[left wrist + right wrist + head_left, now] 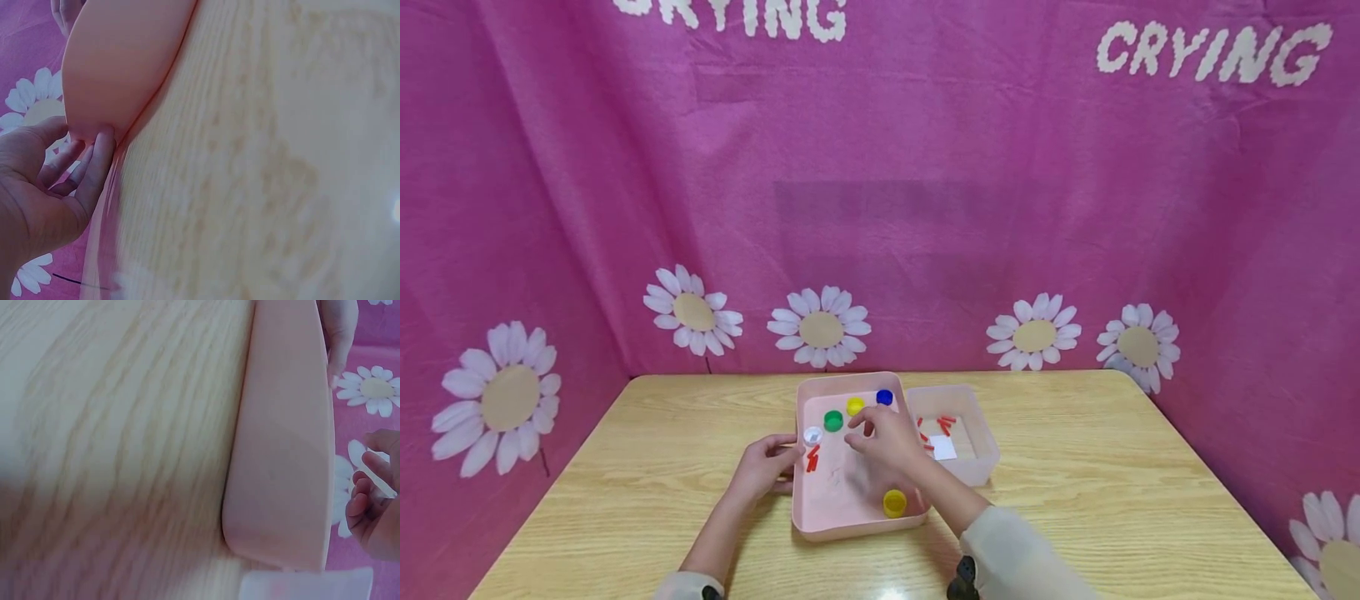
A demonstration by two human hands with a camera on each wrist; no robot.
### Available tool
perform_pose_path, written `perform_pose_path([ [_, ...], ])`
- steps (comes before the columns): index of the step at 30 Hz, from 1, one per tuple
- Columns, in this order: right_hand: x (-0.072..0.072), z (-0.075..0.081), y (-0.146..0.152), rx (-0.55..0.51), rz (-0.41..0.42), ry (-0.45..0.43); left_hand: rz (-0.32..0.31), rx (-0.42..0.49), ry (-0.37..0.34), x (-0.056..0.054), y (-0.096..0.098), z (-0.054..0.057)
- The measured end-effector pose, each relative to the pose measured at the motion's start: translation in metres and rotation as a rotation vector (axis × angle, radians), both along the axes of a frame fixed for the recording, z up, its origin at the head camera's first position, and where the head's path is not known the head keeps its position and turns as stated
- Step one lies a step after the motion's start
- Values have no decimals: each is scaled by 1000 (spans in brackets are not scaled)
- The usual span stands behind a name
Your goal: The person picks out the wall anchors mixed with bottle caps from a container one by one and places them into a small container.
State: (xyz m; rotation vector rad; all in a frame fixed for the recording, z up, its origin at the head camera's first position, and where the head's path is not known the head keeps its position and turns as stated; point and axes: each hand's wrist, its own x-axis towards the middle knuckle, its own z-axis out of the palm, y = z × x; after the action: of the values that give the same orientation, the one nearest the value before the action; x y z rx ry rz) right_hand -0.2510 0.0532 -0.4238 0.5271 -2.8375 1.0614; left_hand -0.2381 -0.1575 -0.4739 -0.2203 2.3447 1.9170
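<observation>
My left hand [766, 468] holds the left wall of a shallow pink tray [859, 528]. In the left wrist view its thumb is at the rim and its fingers [100, 159] lie against the outer wall. My right hand [883, 435] hovers over the tray with fingers bent and a gap between thumb and index; nothing shows in it. Inside the tray stand a white cap [812, 436], a green cap [833, 421], a yellow cap [855, 407] and a blue cap [884, 397]. Small red sticks [812, 460] lie below the white cap. Another yellow cap [894, 503] sits near the front right corner.
A translucent bin [983, 442] stands against the tray's right side, with several red sticks [945, 425] and a white square [943, 447] inside. Both containers rest on a wooden table [1075, 500]. A pink flowered curtain [910, 250] hangs behind the table.
</observation>
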Motion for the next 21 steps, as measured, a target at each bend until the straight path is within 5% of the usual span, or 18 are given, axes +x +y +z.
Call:
perform_pose_path([
  [21, -1, -26, -38, 13, 62, -112, 10, 38, 28, 3, 1, 3],
])
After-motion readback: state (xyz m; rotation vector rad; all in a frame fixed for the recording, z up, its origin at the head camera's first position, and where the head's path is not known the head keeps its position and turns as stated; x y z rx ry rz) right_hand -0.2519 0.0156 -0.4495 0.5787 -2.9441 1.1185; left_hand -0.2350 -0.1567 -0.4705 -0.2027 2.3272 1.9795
